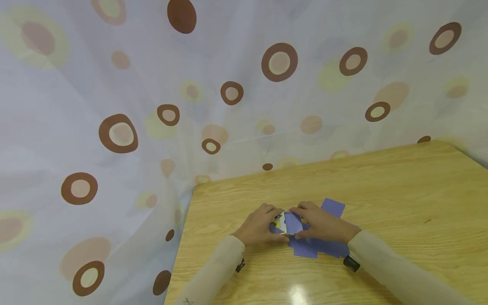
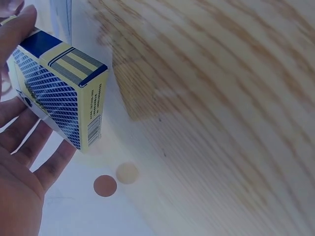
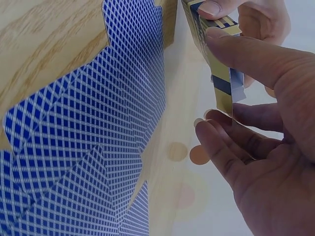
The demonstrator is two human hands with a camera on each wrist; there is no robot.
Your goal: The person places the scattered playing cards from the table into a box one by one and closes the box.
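Observation:
A blue and yellow playing-card box is held between the thumb and fingers of my left hand. One narrow side of it carries a barcode. In the right wrist view the box's end stands open, its flap sticking out. My right hand holds that end, its thumb against the box and its other fingertips close by the flap. Blue-backed playing cards lie spread face down on the table beneath and beside my right hand, which partly covers them in the head view.
The wooden table reaches out to the right. A pale curtain with brown and yellow spots hangs behind it and along its left edge. One card juts out from the spread beyond my right hand.

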